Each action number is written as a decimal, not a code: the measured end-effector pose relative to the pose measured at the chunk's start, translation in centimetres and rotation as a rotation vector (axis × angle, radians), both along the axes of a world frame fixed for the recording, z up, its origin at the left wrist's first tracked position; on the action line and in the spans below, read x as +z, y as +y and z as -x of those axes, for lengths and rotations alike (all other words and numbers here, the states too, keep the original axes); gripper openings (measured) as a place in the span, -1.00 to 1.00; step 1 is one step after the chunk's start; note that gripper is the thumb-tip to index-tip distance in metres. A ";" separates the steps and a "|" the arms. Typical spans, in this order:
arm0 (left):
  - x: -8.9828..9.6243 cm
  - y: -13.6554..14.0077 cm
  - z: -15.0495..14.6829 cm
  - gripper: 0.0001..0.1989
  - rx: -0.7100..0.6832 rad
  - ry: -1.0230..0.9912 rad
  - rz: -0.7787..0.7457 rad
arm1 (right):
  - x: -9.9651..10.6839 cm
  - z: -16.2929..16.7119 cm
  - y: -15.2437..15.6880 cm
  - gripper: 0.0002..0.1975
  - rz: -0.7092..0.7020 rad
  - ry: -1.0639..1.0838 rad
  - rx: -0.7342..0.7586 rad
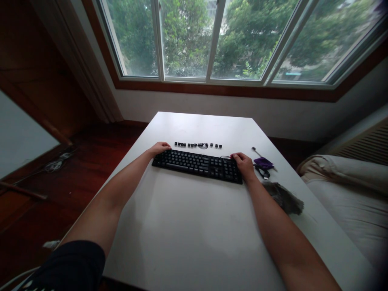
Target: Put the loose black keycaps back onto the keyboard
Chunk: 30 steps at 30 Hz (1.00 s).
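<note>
A black keyboard [197,163] lies at a slight slant across the white table, its right end nearer to me. My left hand [160,148] grips its far left corner, fingers closed on the edge. At the far right corner, my right hand [242,162] is closed on the edge too, thumb and fingers together. Just beyond the keyboard, a row of small black keycaps [192,145] stretches across the table. A dark, loosely coiled thing [203,145] sits among them, too small to make out.
Right of my right hand lie a purple cloth [263,163], a thin brush-like stick [256,151], a black USB cable [263,173] and a grey-green cloth [283,197]. The white table [182,226] stands before a window, with a beige sofa [336,194] on the right.
</note>
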<state>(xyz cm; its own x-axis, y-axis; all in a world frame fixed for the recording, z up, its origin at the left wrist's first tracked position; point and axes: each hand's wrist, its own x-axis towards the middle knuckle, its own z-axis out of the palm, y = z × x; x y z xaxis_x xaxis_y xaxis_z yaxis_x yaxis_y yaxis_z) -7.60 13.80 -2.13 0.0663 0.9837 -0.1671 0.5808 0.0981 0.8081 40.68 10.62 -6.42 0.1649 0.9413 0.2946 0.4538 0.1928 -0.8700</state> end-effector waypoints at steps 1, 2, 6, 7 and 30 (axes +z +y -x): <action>0.0 0.1 -0.1 -0.56 0.010 -0.003 0.003 | 0.0 0.0 0.0 -0.61 -0.003 -0.003 0.000; 0.0 0.2 -0.2 -0.57 0.019 -0.010 0.011 | 0.0 0.0 0.0 -0.61 -0.004 -0.008 -0.002; 0.5 0.7 -0.4 -0.61 0.033 -0.059 0.084 | 0.2 0.1 -0.1 -0.60 -0.003 -0.018 -0.010; 0.7 0.7 -0.5 -0.62 0.033 -0.065 0.107 | 0.3 0.1 -0.1 -0.60 -0.002 -0.018 -0.008; 0.2 5.4 -4.8 -0.69 -0.057 0.779 -0.331 | 0.0 -0.1 0.0 -0.59 -0.015 -0.026 0.011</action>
<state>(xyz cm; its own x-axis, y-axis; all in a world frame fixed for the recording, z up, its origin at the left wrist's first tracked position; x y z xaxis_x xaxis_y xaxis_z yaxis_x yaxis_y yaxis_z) -2.80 19.24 -1.90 0.1028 0.9886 0.1102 0.9804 -0.1194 0.1568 40.74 10.58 -6.41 0.1467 0.9384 0.3129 0.4737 0.2111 -0.8550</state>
